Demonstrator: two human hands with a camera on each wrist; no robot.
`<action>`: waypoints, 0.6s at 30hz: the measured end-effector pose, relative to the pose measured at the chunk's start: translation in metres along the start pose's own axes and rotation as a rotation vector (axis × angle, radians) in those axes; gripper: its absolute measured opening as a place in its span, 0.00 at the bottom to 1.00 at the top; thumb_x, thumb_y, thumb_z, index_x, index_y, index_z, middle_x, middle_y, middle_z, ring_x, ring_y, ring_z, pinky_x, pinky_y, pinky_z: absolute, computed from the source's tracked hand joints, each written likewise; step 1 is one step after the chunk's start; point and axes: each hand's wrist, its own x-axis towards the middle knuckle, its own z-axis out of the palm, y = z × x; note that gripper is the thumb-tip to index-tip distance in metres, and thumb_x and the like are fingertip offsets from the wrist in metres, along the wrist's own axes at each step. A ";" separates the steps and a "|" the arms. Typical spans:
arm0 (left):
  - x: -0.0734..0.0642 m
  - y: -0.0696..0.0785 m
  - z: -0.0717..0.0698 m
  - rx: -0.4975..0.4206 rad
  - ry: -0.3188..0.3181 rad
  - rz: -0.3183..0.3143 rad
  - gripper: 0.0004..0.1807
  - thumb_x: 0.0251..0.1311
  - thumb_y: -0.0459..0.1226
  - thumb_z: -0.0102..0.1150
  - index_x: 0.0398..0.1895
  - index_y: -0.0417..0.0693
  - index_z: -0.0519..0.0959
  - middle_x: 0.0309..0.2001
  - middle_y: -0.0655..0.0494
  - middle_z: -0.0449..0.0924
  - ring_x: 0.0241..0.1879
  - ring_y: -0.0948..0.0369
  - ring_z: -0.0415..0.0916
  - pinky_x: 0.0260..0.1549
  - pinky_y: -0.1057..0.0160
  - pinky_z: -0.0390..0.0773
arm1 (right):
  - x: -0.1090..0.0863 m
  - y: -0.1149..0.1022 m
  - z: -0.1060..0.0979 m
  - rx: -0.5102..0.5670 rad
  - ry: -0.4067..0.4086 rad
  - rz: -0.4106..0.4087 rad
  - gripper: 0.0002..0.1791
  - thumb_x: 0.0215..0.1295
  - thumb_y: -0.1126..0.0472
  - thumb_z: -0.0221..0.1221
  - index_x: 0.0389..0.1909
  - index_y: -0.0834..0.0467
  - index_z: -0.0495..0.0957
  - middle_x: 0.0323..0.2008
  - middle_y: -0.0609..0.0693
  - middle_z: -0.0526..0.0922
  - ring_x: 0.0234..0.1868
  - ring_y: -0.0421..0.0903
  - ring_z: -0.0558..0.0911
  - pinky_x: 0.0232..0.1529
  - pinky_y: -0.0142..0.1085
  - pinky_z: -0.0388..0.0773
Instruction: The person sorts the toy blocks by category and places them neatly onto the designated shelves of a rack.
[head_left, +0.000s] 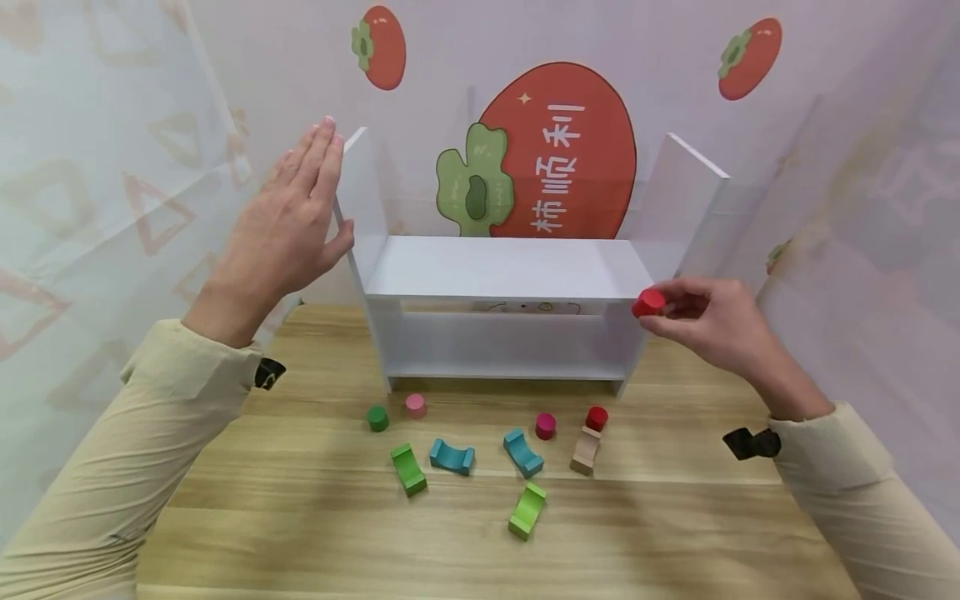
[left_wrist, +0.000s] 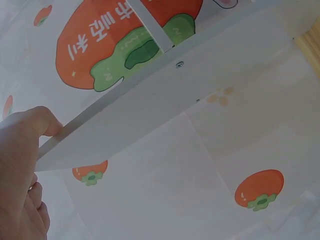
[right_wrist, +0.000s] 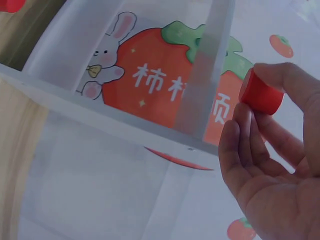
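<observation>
A white shelf unit with two side panels and two cross boards stands on the table. My left hand holds its left side panel, thumb over the front edge and long fingers along the outer face. Between the thumb and fingers of my right hand is a red cylinder block, held beside the right side panel at about the height of the upper board. In front of the shelf lie a green cylinder, a pink one, a magenta one and another red one.
Several curved blocks lie on the wooden table: two blue, one of them left of the other, two light green, one nearest the front, and a plain wood one. Behind hangs a white sheet printed with persimmons.
</observation>
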 end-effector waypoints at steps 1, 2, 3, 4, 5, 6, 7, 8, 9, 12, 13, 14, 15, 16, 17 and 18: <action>0.000 0.000 0.000 -0.001 -0.002 -0.001 0.48 0.69 0.37 0.57 0.85 0.33 0.43 0.87 0.42 0.40 0.87 0.45 0.43 0.85 0.44 0.50 | 0.002 -0.002 0.000 -0.001 0.009 0.010 0.21 0.60 0.61 0.76 0.51 0.66 0.86 0.40 0.62 0.90 0.31 0.30 0.84 0.33 0.20 0.82; 0.000 0.000 0.000 -0.003 -0.003 -0.002 0.48 0.69 0.37 0.57 0.85 0.33 0.43 0.87 0.42 0.40 0.87 0.45 0.43 0.85 0.44 0.49 | 0.004 -0.003 -0.001 -0.006 0.016 0.021 0.21 0.60 0.61 0.76 0.52 0.65 0.86 0.40 0.62 0.90 0.31 0.30 0.84 0.33 0.20 0.82; 0.000 0.000 0.000 -0.005 -0.004 -0.003 0.48 0.69 0.37 0.57 0.85 0.33 0.43 0.87 0.42 0.40 0.87 0.45 0.42 0.85 0.44 0.49 | 0.006 -0.005 -0.001 -0.014 0.023 0.042 0.21 0.60 0.59 0.76 0.52 0.64 0.86 0.41 0.61 0.90 0.31 0.29 0.84 0.33 0.20 0.81; 0.000 0.000 0.000 -0.004 -0.005 -0.003 0.48 0.69 0.37 0.57 0.85 0.33 0.43 0.87 0.42 0.40 0.87 0.45 0.42 0.85 0.44 0.49 | 0.008 -0.007 -0.001 -0.020 0.027 0.064 0.21 0.60 0.58 0.76 0.52 0.63 0.87 0.41 0.60 0.90 0.32 0.29 0.83 0.33 0.20 0.81; 0.000 0.000 0.000 -0.005 -0.004 -0.004 0.48 0.69 0.37 0.57 0.85 0.33 0.43 0.87 0.42 0.40 0.87 0.45 0.42 0.85 0.44 0.49 | 0.009 -0.008 0.000 -0.023 0.031 0.084 0.21 0.61 0.57 0.76 0.52 0.62 0.87 0.42 0.60 0.90 0.32 0.29 0.83 0.33 0.20 0.81; 0.000 0.001 0.000 -0.004 -0.003 -0.003 0.48 0.69 0.37 0.57 0.85 0.33 0.43 0.87 0.42 0.40 0.87 0.45 0.43 0.85 0.44 0.49 | 0.010 -0.009 0.000 -0.030 0.037 0.102 0.21 0.61 0.57 0.76 0.52 0.62 0.87 0.42 0.59 0.90 0.32 0.30 0.83 0.33 0.21 0.80; 0.000 0.001 0.000 -0.004 -0.001 -0.002 0.48 0.69 0.37 0.57 0.85 0.33 0.43 0.87 0.42 0.41 0.87 0.45 0.43 0.85 0.44 0.50 | 0.011 -0.011 0.001 -0.035 0.046 0.117 0.21 0.61 0.56 0.76 0.52 0.61 0.87 0.42 0.59 0.91 0.32 0.30 0.83 0.32 0.21 0.80; 0.000 0.001 0.000 -0.005 -0.001 -0.001 0.48 0.69 0.37 0.57 0.85 0.34 0.44 0.87 0.42 0.41 0.87 0.45 0.43 0.85 0.44 0.50 | 0.012 -0.013 0.001 -0.038 0.054 0.130 0.21 0.61 0.55 0.76 0.52 0.61 0.87 0.42 0.59 0.91 0.32 0.30 0.83 0.32 0.21 0.80; 0.000 0.001 0.000 -0.005 0.000 -0.002 0.48 0.69 0.37 0.57 0.85 0.34 0.44 0.87 0.42 0.41 0.87 0.45 0.43 0.85 0.44 0.50 | 0.013 -0.015 0.002 -0.042 0.061 0.142 0.21 0.61 0.54 0.76 0.52 0.60 0.87 0.43 0.58 0.91 0.32 0.30 0.83 0.32 0.22 0.80; 0.000 0.001 0.000 -0.002 0.003 0.001 0.48 0.69 0.37 0.57 0.85 0.34 0.44 0.87 0.42 0.41 0.87 0.45 0.43 0.85 0.43 0.50 | 0.015 -0.019 0.002 -0.058 0.082 0.162 0.21 0.62 0.52 0.75 0.52 0.58 0.87 0.43 0.58 0.91 0.32 0.28 0.83 0.31 0.24 0.80; 0.000 0.001 0.000 -0.001 0.004 0.001 0.48 0.69 0.37 0.57 0.85 0.33 0.44 0.87 0.41 0.41 0.87 0.45 0.43 0.85 0.43 0.50 | 0.016 -0.020 0.003 -0.062 0.087 0.169 0.21 0.62 0.52 0.75 0.52 0.58 0.87 0.43 0.58 0.91 0.31 0.27 0.83 0.31 0.24 0.81; 0.000 0.001 -0.001 0.000 0.004 0.002 0.48 0.69 0.37 0.57 0.85 0.33 0.44 0.87 0.41 0.41 0.87 0.45 0.43 0.85 0.43 0.50 | 0.018 -0.020 0.003 -0.065 0.092 0.178 0.21 0.62 0.51 0.75 0.52 0.58 0.87 0.44 0.59 0.92 0.31 0.26 0.83 0.31 0.24 0.81; 0.000 0.001 -0.001 0.000 0.004 0.002 0.48 0.69 0.37 0.57 0.85 0.33 0.44 0.87 0.41 0.41 0.87 0.45 0.43 0.85 0.43 0.50 | 0.019 -0.021 0.003 -0.070 0.096 0.186 0.22 0.62 0.51 0.75 0.52 0.58 0.87 0.44 0.59 0.92 0.31 0.26 0.82 0.31 0.24 0.80; 0.000 0.001 -0.001 0.002 0.004 0.004 0.48 0.69 0.37 0.57 0.85 0.33 0.44 0.87 0.41 0.41 0.86 0.44 0.43 0.84 0.43 0.51 | 0.020 -0.022 0.004 -0.075 0.101 0.192 0.22 0.62 0.51 0.75 0.53 0.58 0.87 0.44 0.59 0.92 0.31 0.26 0.82 0.31 0.24 0.80; 0.000 0.001 -0.001 0.003 0.004 0.004 0.48 0.69 0.37 0.57 0.85 0.33 0.44 0.87 0.41 0.41 0.86 0.44 0.43 0.84 0.43 0.51 | 0.021 -0.022 0.004 -0.076 0.105 0.198 0.23 0.61 0.51 0.75 0.53 0.59 0.87 0.44 0.60 0.92 0.32 0.27 0.83 0.30 0.24 0.80; 0.000 0.001 -0.001 0.002 0.003 0.003 0.48 0.69 0.37 0.57 0.85 0.33 0.44 0.87 0.41 0.41 0.86 0.44 0.43 0.84 0.43 0.50 | 0.023 -0.023 0.005 -0.086 0.114 0.201 0.23 0.61 0.51 0.75 0.53 0.59 0.87 0.44 0.61 0.92 0.33 0.30 0.84 0.30 0.23 0.79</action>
